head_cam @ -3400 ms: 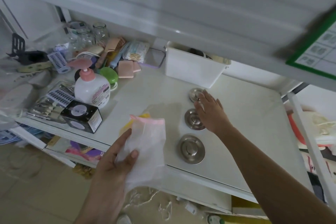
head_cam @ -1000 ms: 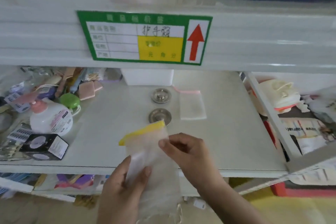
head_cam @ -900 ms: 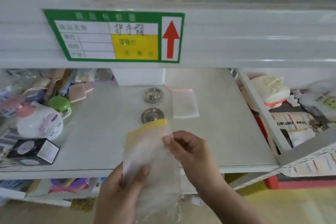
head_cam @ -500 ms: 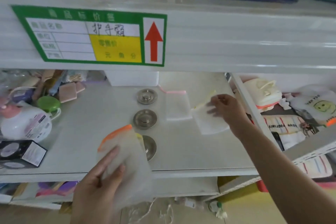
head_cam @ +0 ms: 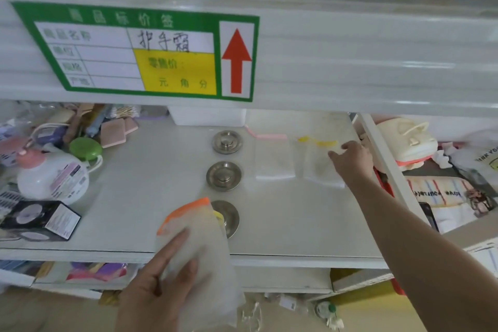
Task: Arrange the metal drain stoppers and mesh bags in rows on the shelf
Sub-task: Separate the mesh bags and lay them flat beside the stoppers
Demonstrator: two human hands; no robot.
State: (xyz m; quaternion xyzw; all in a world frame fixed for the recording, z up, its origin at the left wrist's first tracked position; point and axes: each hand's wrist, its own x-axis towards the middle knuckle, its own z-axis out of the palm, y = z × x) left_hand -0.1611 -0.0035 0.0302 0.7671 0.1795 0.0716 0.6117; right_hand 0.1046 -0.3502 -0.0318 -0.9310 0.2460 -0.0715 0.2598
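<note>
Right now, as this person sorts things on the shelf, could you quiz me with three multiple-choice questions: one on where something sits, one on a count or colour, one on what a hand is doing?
1. Where does the yellow-trimmed mesh bag lie?
A. Right of the pink-trimmed mesh bag
B. Left of the drain stoppers
C. On the floor

2. How many metal drain stoppers show on the shelf?
A. One
B. Three
C. Five

3. What is the left hand doing?
A. Resting empty
B. Pressing the soap bottle
C. Holding mesh bags, the front one orange-trimmed

Answers: 1 A, the two bags lie side by side, yellow on the right under the right hand. 2 B, a column of three, the nearest partly hidden. 3 C, fingers grip the bags below the shelf edge.
</note>
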